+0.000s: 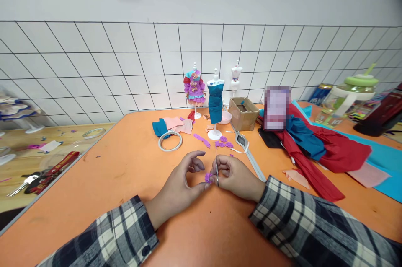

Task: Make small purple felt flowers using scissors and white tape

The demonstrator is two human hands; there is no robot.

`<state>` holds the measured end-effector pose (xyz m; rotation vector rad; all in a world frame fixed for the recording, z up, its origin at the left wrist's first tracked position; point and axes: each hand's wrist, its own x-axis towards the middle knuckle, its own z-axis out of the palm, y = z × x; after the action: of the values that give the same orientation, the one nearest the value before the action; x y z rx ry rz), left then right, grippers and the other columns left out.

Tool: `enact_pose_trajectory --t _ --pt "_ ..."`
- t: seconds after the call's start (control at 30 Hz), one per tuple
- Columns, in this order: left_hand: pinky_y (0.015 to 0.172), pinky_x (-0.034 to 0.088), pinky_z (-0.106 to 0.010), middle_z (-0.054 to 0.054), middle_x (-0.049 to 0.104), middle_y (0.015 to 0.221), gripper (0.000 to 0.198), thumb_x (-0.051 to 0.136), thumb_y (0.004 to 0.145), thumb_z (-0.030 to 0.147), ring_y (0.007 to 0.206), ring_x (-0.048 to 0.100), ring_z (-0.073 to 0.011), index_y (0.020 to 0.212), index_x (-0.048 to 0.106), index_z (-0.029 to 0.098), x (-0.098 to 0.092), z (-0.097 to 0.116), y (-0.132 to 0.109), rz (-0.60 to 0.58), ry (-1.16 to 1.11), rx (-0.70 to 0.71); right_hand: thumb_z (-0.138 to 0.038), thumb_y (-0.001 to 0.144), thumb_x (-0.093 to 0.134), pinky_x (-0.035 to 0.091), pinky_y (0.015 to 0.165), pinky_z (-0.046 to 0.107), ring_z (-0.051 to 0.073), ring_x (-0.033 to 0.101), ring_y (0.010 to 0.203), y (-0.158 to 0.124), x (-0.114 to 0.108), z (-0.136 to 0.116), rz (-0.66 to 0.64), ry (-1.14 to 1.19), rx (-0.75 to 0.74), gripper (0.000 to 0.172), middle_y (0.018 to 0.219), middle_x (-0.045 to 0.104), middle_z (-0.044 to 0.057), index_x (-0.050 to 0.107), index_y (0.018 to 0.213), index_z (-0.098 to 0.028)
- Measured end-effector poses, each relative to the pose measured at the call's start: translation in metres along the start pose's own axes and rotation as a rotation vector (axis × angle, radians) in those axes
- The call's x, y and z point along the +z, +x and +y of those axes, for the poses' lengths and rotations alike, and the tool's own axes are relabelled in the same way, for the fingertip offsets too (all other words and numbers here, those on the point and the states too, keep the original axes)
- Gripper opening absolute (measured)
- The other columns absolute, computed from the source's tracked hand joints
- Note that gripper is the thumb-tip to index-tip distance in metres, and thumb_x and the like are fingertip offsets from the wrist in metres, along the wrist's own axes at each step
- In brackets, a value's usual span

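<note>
A blurred patch (277,107) right of the cardboard box (243,112) hides what stands there, and the purple scrap (207,177) in front of the box is too small to identify.

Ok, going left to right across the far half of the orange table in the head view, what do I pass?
white tape ring → mannequin in purple dress → mannequin in teal dress → bare white mannequin → cardboard box → green-lidded cup

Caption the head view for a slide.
On an orange table, the right hand holds a thin metal tool to a purple fabric flower touched by the left hand.
</note>
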<state>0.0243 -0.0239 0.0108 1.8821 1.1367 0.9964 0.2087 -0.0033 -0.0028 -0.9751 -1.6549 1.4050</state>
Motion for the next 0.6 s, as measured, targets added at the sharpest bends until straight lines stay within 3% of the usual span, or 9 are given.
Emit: enact_pose_trajectory --t 0.1,0.3,0.47,0.6 --pt "0.087 0.046 -0.036 -0.006 0.060 0.101 0.058 0.074 0.069 0.025 0.096 0.058 -0.0211 0.122 0.049 0.022 -0.002 -0.002 0.001 0.008 -0.021 -0.043 -0.014 0.065 0.065 0.045 0.066 0.023 0.011 0.058 0.071 0.001 -0.003 -0.003 0.038 -0.024 0.011 0.019 0.073 0.059 -0.002 0.048 0.072 -0.018" --pt "0.079 0.048 -0.033 -0.008 0.070 0.093 0.025 0.069 0.074 0.036 0.087 0.063 -0.0227 0.089 0.070 0.016 0.000 -0.004 0.007 -0.072 -0.162 -0.225 -0.027 0.064 0.071 0.044 0.065 0.024 0.011 0.056 0.070 0.002 -0.002 -0.005 0.155 0.055 0.002 0.027 0.072 0.056 -0.002 0.047 0.073 -0.019" --pt "0.079 0.047 -0.031 -0.007 0.073 0.086 0.021 0.074 0.070 0.035 0.084 0.064 -0.0221 0.080 0.073 0.016 0.004 -0.003 0.008 0.025 -0.251 -0.321 -0.026 0.065 0.070 0.037 0.054 0.021 0.009 0.049 0.059 0.001 0.006 -0.002 0.173 0.019 -0.003 0.024 0.071 0.056 -0.003 0.049 0.073 -0.019" --pt "0.082 0.047 -0.029 -0.006 0.073 0.087 0.019 0.075 0.072 0.032 0.086 0.064 -0.0194 0.082 0.073 0.017 0.000 -0.008 0.008 0.082 -0.407 -0.351 -0.029 0.070 0.067 0.037 0.055 0.022 0.010 0.050 0.062 -0.002 0.002 -0.005 0.183 -0.046 -0.027 0.022 0.078 0.061 0.000 0.050 0.078 -0.019"
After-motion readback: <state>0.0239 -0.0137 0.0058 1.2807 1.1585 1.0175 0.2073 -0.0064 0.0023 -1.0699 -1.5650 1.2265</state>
